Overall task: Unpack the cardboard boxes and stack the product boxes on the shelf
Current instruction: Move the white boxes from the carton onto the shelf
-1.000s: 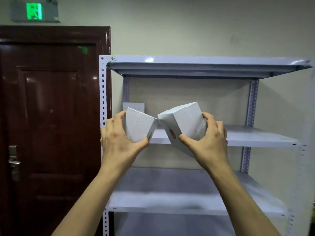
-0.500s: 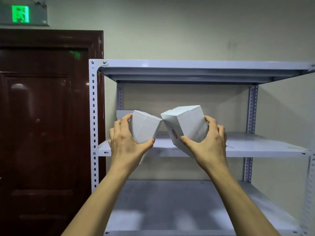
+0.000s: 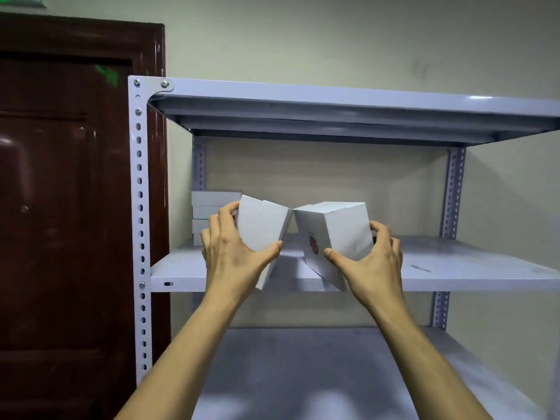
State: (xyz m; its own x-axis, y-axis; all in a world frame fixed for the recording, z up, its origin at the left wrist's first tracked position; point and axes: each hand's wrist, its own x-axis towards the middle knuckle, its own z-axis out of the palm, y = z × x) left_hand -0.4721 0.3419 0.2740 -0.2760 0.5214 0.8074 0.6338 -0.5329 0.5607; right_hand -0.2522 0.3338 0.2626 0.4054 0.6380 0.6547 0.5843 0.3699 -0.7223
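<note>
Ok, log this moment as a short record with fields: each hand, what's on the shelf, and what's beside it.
left hand: grips left white box, tilted
right hand: grips right white box, tilted, red mark on its side
boxes: upper corners meet or nearly meet
middle shelf: stack of white boxes at back left
beside shelf: dark wooden door on the left

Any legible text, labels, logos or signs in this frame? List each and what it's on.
No text here is legible.
Red round mark with small print above it, on the side of the box in the right hand: too small and blurred to read.
Green lit sign above the door, cut off at the top edge: unreadable.
Box in the left hand and the stack of white boxes on the shelf: no print visible.
</note>
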